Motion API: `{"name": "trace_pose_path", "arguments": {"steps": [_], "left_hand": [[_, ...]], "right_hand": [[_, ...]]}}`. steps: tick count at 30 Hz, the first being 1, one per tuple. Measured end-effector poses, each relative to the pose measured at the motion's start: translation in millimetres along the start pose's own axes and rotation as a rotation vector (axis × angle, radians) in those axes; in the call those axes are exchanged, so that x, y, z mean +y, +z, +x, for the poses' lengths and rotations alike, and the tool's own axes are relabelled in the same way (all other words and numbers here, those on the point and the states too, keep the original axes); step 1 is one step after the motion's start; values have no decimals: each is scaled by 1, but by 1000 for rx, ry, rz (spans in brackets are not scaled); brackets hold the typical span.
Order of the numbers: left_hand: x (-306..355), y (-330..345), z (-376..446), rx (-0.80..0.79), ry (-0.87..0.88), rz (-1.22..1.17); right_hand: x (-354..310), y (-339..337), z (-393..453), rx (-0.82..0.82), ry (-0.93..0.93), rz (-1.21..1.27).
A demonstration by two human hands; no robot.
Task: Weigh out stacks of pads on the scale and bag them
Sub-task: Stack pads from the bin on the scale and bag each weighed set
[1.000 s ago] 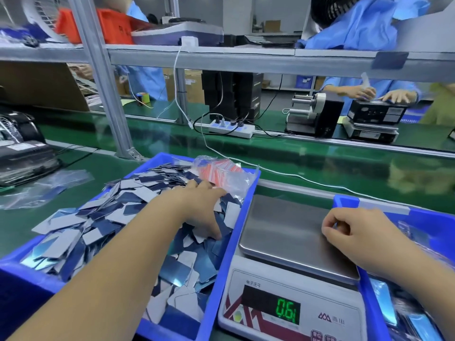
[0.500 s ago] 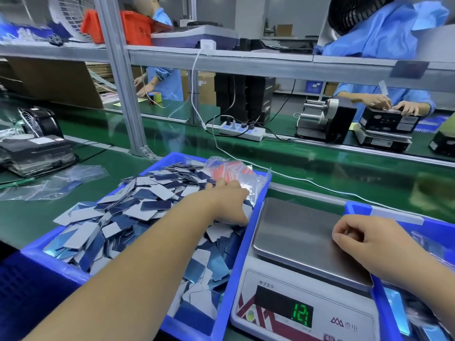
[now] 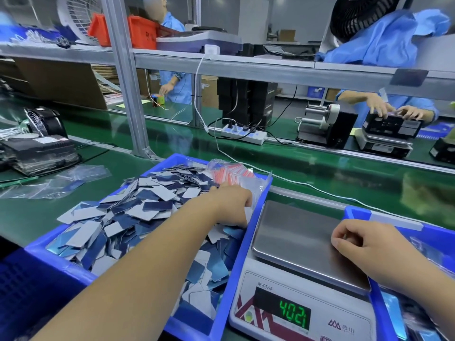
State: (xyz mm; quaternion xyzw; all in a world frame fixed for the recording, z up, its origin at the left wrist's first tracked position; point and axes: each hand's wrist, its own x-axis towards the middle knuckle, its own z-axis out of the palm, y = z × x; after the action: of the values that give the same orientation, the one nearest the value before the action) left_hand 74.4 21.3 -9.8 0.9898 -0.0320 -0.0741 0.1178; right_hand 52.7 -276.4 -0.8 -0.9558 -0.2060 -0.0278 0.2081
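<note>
A blue bin (image 3: 235, 267) at the left holds a loose heap of blue and white pads (image 3: 147, 207). At its far right corner lies a clear pack of red-striped bags (image 3: 231, 174). My left hand (image 3: 229, 203) reaches into the heap just below that pack; its fingers dip among the pads and are hidden. The scale (image 3: 295, 237) stands to the right of the bin, its steel pan bare, its display (image 3: 293, 311) showing green digits. My right hand (image 3: 362, 244) rests on the pan's right edge with curled fingers and nothing visible in them. A second blue bin (image 3: 357, 212) sits under my right wrist.
A green conveyor belt runs behind the bins. Clear bags (image 3: 61, 180) and a black device (image 3: 41, 151) lie at the left. An aluminium post (image 3: 128, 82), a power strip (image 3: 243, 134), a white cable (image 3: 320, 190) and a label dispenser (image 3: 325, 124) stand beyond. Other workers sit opposite.
My left hand moved farther up the bin toward the pack of bags. My right hand stayed on the pan's edge while the scale reading climbed.
</note>
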Motion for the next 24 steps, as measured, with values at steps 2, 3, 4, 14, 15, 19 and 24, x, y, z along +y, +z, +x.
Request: {"name": "trace_pose_path", "arguments": {"steps": [2,3,4,14,15,19,24], "left_hand": [[-3,0,-4,5,27,-106],[-4,0,-6,15,40,-123],[-5,-1,-9,34,45,-124],[-35,-23,-45,51,23,-289],[-35,-24,-50,17,16,-280],[-26,-16,-59,-45,36,-55],[-15,-13,-62,-75,23,92]], "right_hand": [[0,0,0,-5,2,5],[0,0,0,-7,2,7],[0,0,0,-8,4,9],[1,0,0,-26,-5,11],[1,0,0,-28,-10,8],[-1,0,0,-30,-13,10],[1,1,1,-29,21,13]]}}
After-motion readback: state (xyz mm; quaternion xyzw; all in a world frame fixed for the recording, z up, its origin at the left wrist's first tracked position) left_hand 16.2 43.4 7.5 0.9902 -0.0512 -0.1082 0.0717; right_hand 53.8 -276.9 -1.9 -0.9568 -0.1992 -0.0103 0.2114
